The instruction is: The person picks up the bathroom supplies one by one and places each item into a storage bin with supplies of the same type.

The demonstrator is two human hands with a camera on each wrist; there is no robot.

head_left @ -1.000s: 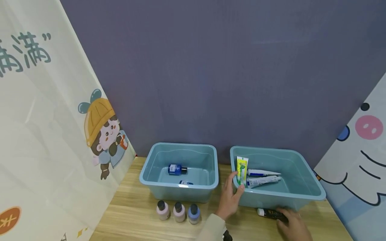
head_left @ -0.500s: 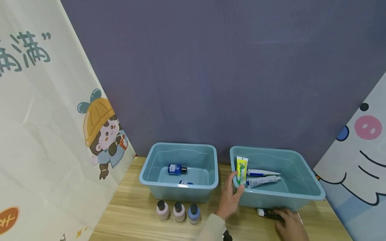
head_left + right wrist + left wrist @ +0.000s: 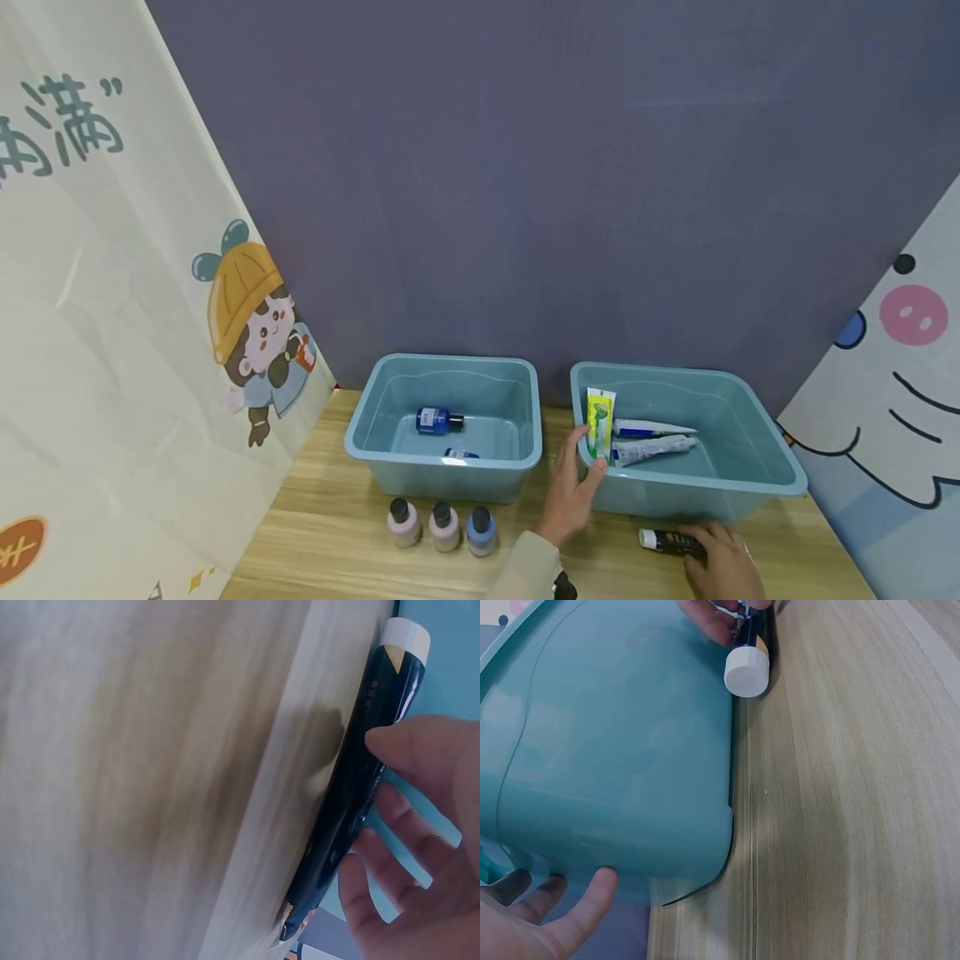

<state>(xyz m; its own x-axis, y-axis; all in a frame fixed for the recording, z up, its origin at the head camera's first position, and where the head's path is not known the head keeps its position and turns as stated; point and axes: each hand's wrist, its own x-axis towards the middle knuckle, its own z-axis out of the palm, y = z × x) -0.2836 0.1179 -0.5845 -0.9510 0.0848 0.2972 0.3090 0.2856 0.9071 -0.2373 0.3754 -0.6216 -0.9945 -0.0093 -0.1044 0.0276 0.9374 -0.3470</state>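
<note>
Just in front of the right tub (image 3: 645, 497), the right hand (image 3: 722, 562) pinches a black tube (image 3: 345, 795) with a white cap (image 3: 406, 637).
Its thumb presses one side and its bent fingertips touch the other; the left hand (image 3: 567, 500) has fingers spread and nearly straight, touching the tub's left end; inside are a yellow-green tube (image 3: 601, 421) and two white-and-blue tubes (image 3: 654, 450); the left tub (image 3: 450, 477) holds a blue bottle (image 3: 432, 421) and a part-hidden blue thing (image 3: 459, 453); three small bottles (image 3: 445, 531) stand before it on the table (image 3: 315, 533).
</note>
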